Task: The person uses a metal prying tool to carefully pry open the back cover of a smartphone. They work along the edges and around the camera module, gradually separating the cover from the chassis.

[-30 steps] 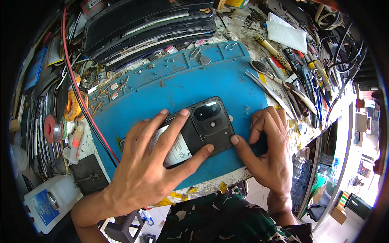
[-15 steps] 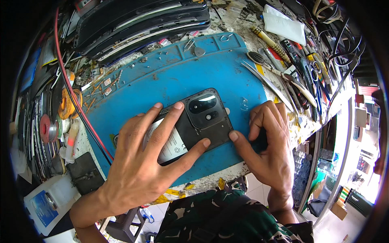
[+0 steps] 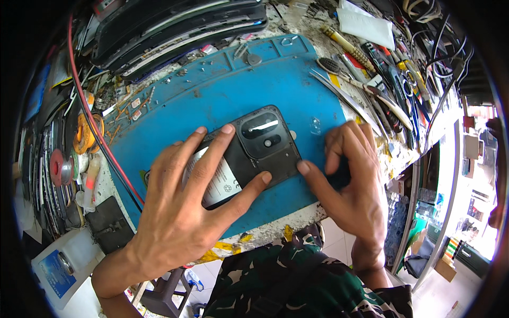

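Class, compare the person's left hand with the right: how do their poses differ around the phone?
The left hand lies across the phone; the right hand is beside its camera end. The left hand is outspread, the right hand loosely curled. Both are bare, each with its thumb at the phone.

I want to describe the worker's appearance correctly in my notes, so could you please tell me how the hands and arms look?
The left hand and right hand are bare, with short nails; no glove or ring is visible. The visible forearms are also uncovered, without a watch. The clothing has a camouflage pattern in green, black and pale patches.
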Available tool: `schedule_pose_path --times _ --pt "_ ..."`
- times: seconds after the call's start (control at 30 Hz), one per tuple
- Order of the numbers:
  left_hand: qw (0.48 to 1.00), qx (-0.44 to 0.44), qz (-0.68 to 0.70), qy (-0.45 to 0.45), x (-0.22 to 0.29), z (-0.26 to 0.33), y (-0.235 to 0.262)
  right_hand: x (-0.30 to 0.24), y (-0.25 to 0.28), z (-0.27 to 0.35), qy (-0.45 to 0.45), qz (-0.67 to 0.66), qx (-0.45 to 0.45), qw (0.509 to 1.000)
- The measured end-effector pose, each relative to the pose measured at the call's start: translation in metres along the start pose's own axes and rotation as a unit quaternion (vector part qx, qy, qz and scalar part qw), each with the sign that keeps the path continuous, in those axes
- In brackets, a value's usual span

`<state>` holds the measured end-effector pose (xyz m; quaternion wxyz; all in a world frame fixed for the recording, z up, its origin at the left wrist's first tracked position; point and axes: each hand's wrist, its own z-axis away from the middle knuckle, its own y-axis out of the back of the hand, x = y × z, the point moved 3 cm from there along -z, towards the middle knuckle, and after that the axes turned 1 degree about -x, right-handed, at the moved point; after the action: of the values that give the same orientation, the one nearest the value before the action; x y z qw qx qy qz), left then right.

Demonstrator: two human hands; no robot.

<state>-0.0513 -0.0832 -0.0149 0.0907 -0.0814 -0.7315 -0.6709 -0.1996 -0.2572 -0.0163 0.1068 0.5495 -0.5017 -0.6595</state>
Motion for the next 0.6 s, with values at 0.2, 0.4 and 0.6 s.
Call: schedule_pose_path --times 0.2,0.4,0.6 --pt "1.000 -0.010 0.002 -0.001 0.001 0.000 0.001 -0.002 0.000 -0.005 0.008 0.029 0.010 1.000" --pt "1.000 -0.017 -0.004 -0.004 0.000 0.000 0.001 -0.006 -0.001 -0.008 0.007 0.010 0.006 1.000" --pt "1.000 0.003 -0.011 -0.008 -0.002 0.000 0.001 -0.009 0.001 -0.010 0.028 -0.010 0.016 0.999"
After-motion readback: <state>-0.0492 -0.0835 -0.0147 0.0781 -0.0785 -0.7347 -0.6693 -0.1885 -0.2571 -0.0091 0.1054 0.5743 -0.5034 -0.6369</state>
